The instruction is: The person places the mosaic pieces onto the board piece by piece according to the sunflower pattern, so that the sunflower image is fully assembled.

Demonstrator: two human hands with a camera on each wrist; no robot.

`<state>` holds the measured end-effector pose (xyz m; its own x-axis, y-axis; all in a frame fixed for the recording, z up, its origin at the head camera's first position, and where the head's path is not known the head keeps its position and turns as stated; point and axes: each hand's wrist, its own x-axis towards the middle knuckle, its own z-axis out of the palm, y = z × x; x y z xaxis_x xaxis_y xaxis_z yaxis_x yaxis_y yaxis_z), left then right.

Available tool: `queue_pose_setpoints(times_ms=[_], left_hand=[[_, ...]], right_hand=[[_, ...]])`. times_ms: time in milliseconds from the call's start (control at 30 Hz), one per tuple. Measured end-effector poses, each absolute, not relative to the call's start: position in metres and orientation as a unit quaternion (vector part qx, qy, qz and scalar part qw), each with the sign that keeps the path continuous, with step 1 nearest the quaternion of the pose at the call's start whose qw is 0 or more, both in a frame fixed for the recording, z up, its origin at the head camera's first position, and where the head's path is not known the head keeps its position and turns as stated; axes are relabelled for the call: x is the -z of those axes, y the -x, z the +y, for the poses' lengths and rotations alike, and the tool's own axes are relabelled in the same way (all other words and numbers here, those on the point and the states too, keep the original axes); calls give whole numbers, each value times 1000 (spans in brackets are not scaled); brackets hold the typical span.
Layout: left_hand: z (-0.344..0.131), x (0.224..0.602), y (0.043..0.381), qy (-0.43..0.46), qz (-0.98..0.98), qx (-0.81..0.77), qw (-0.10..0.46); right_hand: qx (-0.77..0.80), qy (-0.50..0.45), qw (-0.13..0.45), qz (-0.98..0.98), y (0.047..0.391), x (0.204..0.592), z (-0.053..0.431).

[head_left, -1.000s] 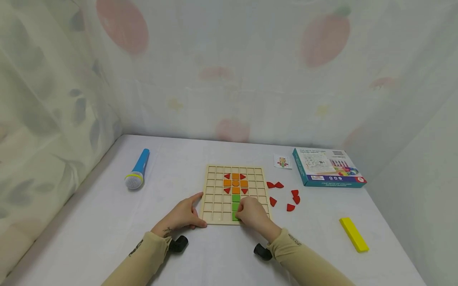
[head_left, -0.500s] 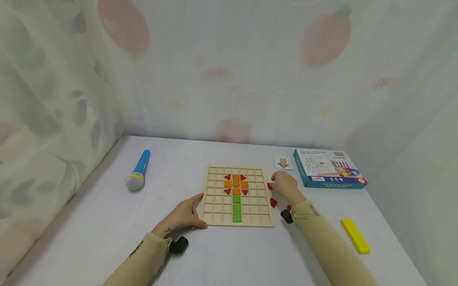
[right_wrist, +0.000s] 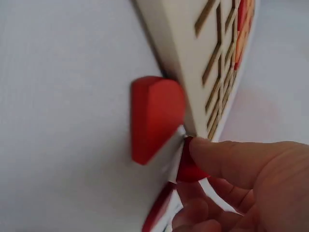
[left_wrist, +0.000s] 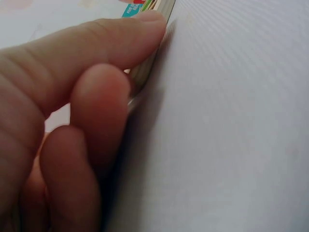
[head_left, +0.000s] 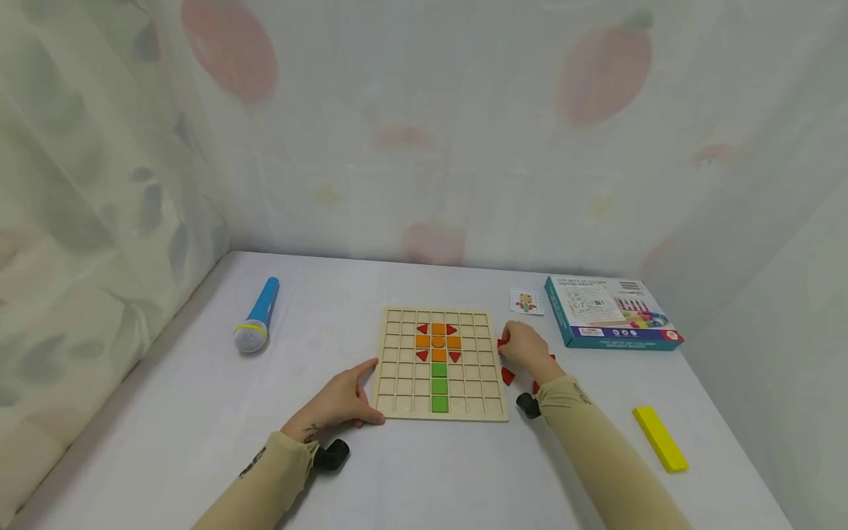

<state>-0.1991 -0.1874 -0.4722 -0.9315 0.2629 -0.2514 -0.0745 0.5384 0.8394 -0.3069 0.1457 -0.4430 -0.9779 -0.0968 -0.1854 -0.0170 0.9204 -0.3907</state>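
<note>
There are one board (head_left: 404, 385), five orange pieces (head_left: 422, 341), three green squares (head_left: 439, 386), four red triangles (head_left: 422, 356).

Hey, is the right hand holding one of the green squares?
No, the right hand pinches a red piece beside the wooden board.

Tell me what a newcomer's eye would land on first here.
Probably the orange pieces, green squares and red triangles set in the pale grid board near the middle of the white table. Next might come the blue toy microphone toward the table's left and the yellow bar at its near right. Just off the board's right edge, the right hand pinches a loose red piece.
</note>
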Motion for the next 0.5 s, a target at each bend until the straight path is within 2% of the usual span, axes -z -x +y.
queue_pose_setpoints(times_ms=[133, 267, 500], left_hand=[[-188, 473, 200, -55, 861, -474, 178], [-187, 472, 200, -50, 863, -471, 178], [-188, 472, 200, -52, 861, -473, 177]], right_hand=[[224, 28, 73, 971, 304, 434, 144], [261, 100, 48, 959, 301, 422, 134], [265, 277, 126, 915, 287, 418, 104]])
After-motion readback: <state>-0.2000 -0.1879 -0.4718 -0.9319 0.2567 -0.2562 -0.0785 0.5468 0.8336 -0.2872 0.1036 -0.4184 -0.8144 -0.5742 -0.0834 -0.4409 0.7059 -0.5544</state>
